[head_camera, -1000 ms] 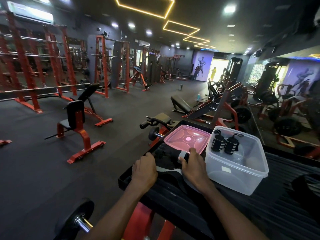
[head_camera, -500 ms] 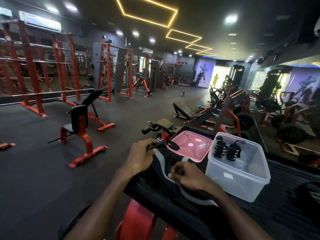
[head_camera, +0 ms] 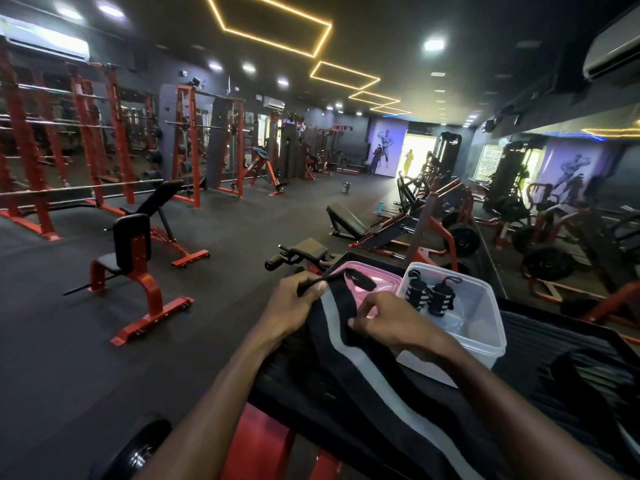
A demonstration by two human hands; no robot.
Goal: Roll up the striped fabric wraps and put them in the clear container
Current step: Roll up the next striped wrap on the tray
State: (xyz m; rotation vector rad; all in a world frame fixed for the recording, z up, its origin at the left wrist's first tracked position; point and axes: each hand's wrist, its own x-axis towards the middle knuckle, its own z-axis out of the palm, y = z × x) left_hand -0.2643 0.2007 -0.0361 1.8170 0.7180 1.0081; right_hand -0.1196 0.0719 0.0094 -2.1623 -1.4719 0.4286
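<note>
A long black wrap with grey stripes [head_camera: 349, 362] lies stretched out flat from the near edge of the black ribbed platform toward the pink lid. My left hand [head_camera: 294, 303] pinches the wrap's far end with its thin loop strap. My right hand [head_camera: 388, 322] grips the wrap's right edge a little nearer to me. The clear container [head_camera: 485, 327] stands open just right of my right hand. Two rolled striped wraps [head_camera: 429, 296] stand upright in its far corner.
The pink lid [head_camera: 384, 282] lies beyond my hands, left of the container. The black ribbed platform [head_camera: 561, 344] rests on a red frame. Another dark wrap [head_camera: 595, 375] lies at the right. Red benches and racks fill the gym floor to the left and ahead.
The wrap, first under both hands flat on the platform, has been lifted at its far end and pulled out straight. My left hand now holds the loop strap higher, near the lid.
</note>
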